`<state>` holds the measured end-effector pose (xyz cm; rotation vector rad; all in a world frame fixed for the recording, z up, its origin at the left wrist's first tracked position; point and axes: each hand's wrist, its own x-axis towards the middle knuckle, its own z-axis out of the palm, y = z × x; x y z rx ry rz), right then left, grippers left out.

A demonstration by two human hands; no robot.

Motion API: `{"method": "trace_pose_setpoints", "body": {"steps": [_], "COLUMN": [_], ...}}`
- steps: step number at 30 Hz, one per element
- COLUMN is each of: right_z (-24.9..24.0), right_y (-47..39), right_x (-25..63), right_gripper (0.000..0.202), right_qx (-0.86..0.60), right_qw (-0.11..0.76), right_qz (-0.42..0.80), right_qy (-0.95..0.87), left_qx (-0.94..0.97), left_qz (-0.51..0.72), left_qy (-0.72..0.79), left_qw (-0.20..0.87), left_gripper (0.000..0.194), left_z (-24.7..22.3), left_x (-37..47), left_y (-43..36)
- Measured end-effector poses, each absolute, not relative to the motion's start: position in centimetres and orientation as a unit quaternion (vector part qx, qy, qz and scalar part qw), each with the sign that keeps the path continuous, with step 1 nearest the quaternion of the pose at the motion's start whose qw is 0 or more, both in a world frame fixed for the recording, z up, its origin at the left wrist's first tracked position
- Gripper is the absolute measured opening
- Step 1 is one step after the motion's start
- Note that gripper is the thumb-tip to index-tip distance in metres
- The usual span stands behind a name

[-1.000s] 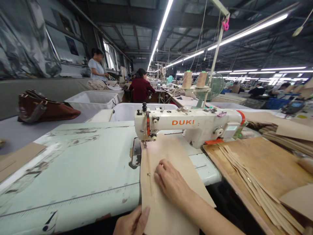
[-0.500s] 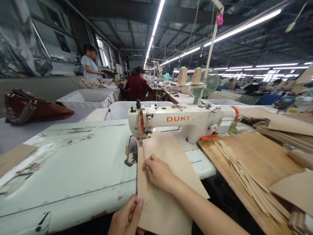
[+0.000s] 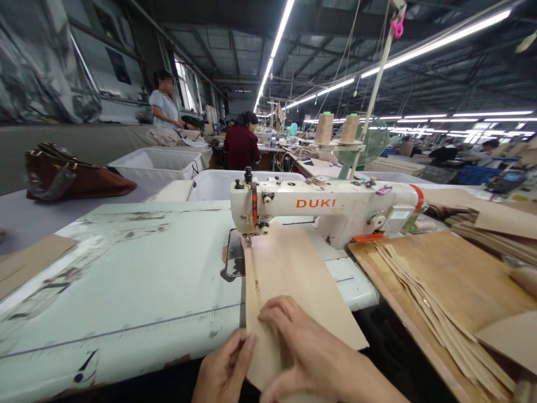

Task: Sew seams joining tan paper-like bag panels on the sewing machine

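Note:
A beige fabric panel (image 3: 302, 274) lies under the presser foot (image 3: 249, 240) of a white sewing machine (image 3: 289, 204) marked DUKI. A zipper strip with a small metal zipper pull (image 3: 257, 286) runs along the panel's left side. At the near left edge, my left hand (image 3: 224, 369) pinches the panel between thumb and fingers. My right hand (image 3: 308, 347) is closed over the panel's near part, thumb and curled fingers apart with the fabric bulging between them. The fingertips point toward the zipper strip, and the underside of the panel is hidden.
A wooden board (image 3: 457, 263) at the right carries several beige strips (image 3: 423, 308). Stacked beige panels (image 3: 499, 229) lie beyond it. White bins (image 3: 157, 162) and a brown bag (image 3: 75, 173) stand behind the pale green table (image 3: 138, 280). Two people work farther back.
My right hand has slid back toward me along the panel and spread its thumb, uncovering the zipper pull. My left hand keeps its pinch. The camera view has turned slightly left.

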<state>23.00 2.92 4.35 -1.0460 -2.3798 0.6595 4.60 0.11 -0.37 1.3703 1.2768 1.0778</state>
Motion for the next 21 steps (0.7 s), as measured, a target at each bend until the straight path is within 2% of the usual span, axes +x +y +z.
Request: {"method": "trace_pose_setpoints", "body": {"steps": [2,3,5,7,9,12,15,18,21], "right_z": [2.5,1.7,1.2,2.1,3.9,5.9,5.7,4.4,3.9], "right_y": [1.6,1.3,1.2,1.8,2.6,3.7,3.8,3.4,3.0], "right_x": [22.6,22.4,22.1,22.4,23.1,24.1,23.9,22.9,22.1], "right_gripper": [0.074,0.074,0.060,0.036,0.027,0.032,0.024,0.021,0.023], "right_qx": [-0.380,-0.392,-0.420,-0.442,-0.464,-0.455,-0.423,-0.422,-0.423], "right_qw": [0.232,0.242,0.268,0.314,0.346,0.339,0.310,0.297,0.292], "right_qz": [0.179,0.149,0.140,0.200,0.270,0.317,0.317,0.304,0.303], "right_qy": [-0.877,-0.875,-0.856,-0.816,-0.769,-0.760,-0.790,-0.801,-0.803], "left_qx": [0.609,0.636,0.681,0.685,0.648,0.587,0.515,0.423,0.384], "left_qz": [0.434,0.430,0.423,0.430,0.433,0.385,0.358,0.387,0.422], "left_qy": [0.499,0.482,0.453,0.456,0.498,0.561,0.548,0.494,0.450], "left_qw": [0.439,0.422,0.390,0.372,0.380,0.438,0.553,0.654,0.687], "left_gripper": [0.039,0.038,0.037,0.036,0.041,0.054,0.062,0.065,0.062], "left_z": [0.3,0.6,1.1,1.1,0.5,-0.6,-0.8,-0.1,0.5], "left_x": [4.7,4.7,4.6,3.9,2.8,1.5,1.4,2.3,3.2], "left_y": [0.6,0.9,1.2,1.3,1.3,1.4,1.6,1.6,1.5]}}
